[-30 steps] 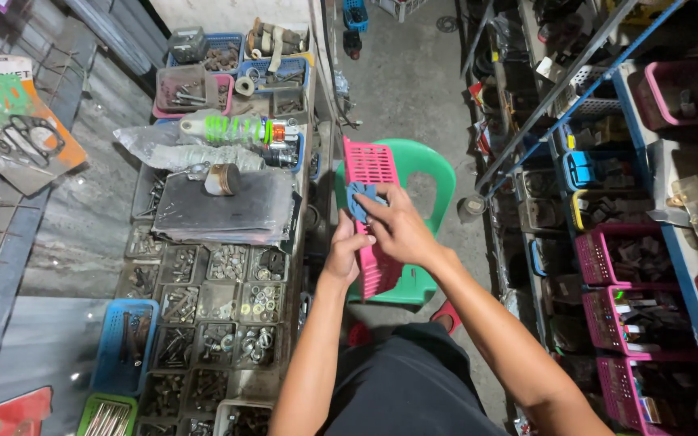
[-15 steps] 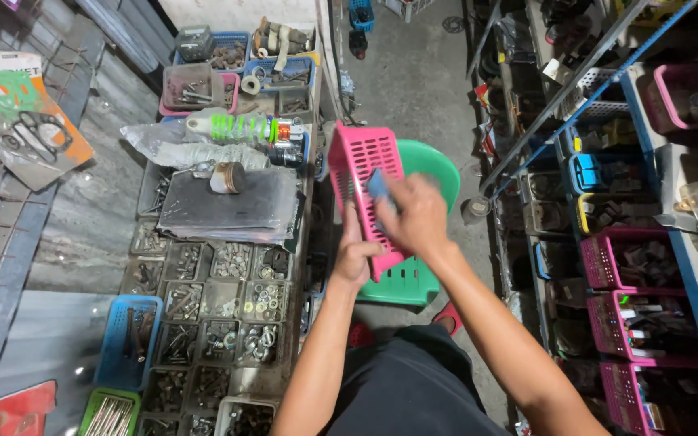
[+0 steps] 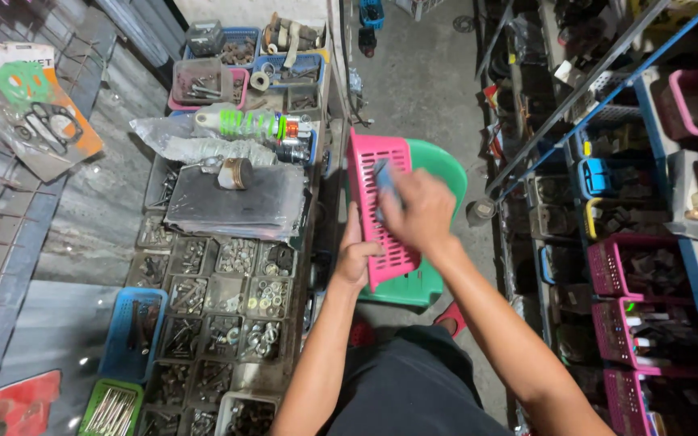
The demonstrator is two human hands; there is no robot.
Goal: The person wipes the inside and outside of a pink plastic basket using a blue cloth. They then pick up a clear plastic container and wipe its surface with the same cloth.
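Fingers of the left hand [image 3: 355,257] are curled around the near left edge of a pink slotted plastic basket [image 3: 369,173], clamped on its rim, while the fingers of the right hand [image 3: 419,211] are pressed together over a blue cloth [image 3: 383,179] that lies flat against the basket's upturned surface. The basket is held in the air, tilted lengthwise away from the person, directly above a green plastic chair [image 3: 438,165] standing on the concrete floor [image 3: 422,73] of a narrow aisle. To the left, a bench carries a grid of small compartments filled with nuts, washers and bolts [image 3: 236,295], a blue tray [image 3: 135,335], a green tray of long pins [image 3: 111,408], a grey plastic-wrapped bundle [image 3: 236,202] and a white bottle with green stripes [image 3: 244,123]. To the right, a metal rack [image 3: 607,97] holds further pink baskets [image 3: 628,262] of parts. The right hand appears blurred, so the exact contact of its fingertips cannot be resolved. Judged from this arrangement, the chief risk lies in the one-sided support: with only the left hand gripping a single edge, firm pressure from the cloth could twist the basket out of the grasp and drop it onto the chair or floor. The basket's left edge is also near the bench, so a wide stroke might knock it against the open compartments and scatter small hardware. The cloth could likewise snag in the slots.
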